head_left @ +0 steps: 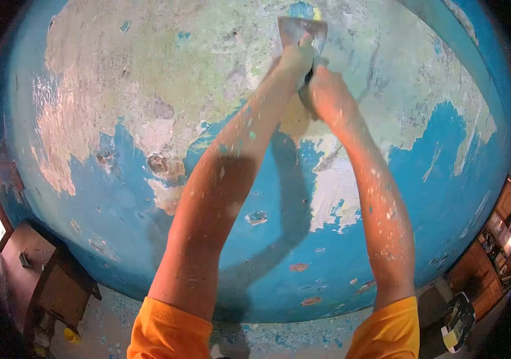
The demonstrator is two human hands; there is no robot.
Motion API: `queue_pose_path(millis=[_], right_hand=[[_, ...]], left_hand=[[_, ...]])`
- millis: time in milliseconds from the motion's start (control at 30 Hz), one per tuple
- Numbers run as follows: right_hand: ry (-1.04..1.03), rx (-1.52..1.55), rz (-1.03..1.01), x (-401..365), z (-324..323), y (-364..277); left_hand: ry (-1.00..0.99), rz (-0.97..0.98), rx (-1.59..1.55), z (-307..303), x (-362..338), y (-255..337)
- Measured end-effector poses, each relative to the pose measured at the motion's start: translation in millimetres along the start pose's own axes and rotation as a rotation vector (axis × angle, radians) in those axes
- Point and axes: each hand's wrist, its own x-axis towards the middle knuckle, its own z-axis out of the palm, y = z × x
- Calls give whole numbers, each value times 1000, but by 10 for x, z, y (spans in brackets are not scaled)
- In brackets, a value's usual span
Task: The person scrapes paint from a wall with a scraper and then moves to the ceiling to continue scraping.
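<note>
The left hand (pixel 296 60) was curled over the base of the paint scraper (pixel 303 29), pressing it. The right hand (pixel 326 90), just below, was clenched around the scraper's dark handle. The blade lay against the wall (pixel 117 197) just above both hands, on pale stripped plaster, with blue paint beneath the forearms. At such full reach, the blade could probably skid on a hard patch, gouging plaster or nicking the left fingers. Paint flakes (pixel 303 335) littered the floor far below.
</note>
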Motion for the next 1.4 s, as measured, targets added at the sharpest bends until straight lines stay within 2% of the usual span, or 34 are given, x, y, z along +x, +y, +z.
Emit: queue_pose_path(millis=[100,167,233,267,333,400,467,500,533,567,600,667,733,767,833,867,900,933,967,1000,1033,1067,1133,1200,1267,1300,1333,1400], right_hand=[[2,121,101,-86,179,-198],[9,171,138,91,229,-195],[5,-38,-237,404,165,-157],[7,-45,-234,484,142,-203],[-83,34,61,546,-92,-484],[-112,1,49,392,-91,-554],[183,-37,-78,184,128,-622],[182,-42,-81,198,234,-657],[261,-61,-76,232,326,-693],[342,-79,-72,297,382,-716],[340,-79,-72,459,357,-695],[40,46,-59,892,195,-638],[-1,-67,-81,937,-20,-842],[-51,-182,-88,908,-67,-910],[-50,-141,-113,731,4,-919],[-39,-101,-143,624,51,-940],[144,-59,-165,538,214,-948],[152,-66,-171,589,246,-960],[135,-37,-98,675,253,-975],[120,-3,-25,755,223,-1032],[79,-182,-205,843,112,-1041],[84,-181,-212,912,45,-1066],[-95,54,-14,897,-94,-1190],[-94,89,64,835,33,-1178],[101,-167,-165,690,277,-1124],[104,15,-74,532,264,-1232],[105,17,-77,572,283,-1235],[-20,27,-91,760,231,-1249]], left_hand=[[16,33,49,-209,-145,-251],[1,89,66,-295,40,-177],[46,92,143,-408,214,60],[93,94,216,-449,278,189],[88,72,142,-480,152,412],[85,31,71,-561,-127,453],[59,-4,-38,-698,-417,382],[80,30,-229,-701,-419,281],[78,35,-234,-755,-349,267],[109,77,-70,-828,-223,307],[143,110,97,-896,-69,319],[132,99,30,-868,280,457],[448,45,187,-813,361,674],[449,38,190,-829,284,759],[209,-233,26,-896,-110,954],[209,-238,24,-971,-175,827],[164,-116,-74,-1062,-192,612],[116,17,-174,-1127,-148,451],[28,14,-236,-1177,27,397],[36,30,-165,-1216,134,451],[57,30,-116,-1228,238,511],[71,30,-79,-1247,335,570],[81,34,-52,-1265,349,614],[83,41,-49,-1269,279,546],[92,50,-42,-1285,180,436],[100,54,-29,-1303,140,393],[102,61,-17,-1312,152,423],[100,62,-10,-1345,238,543]])
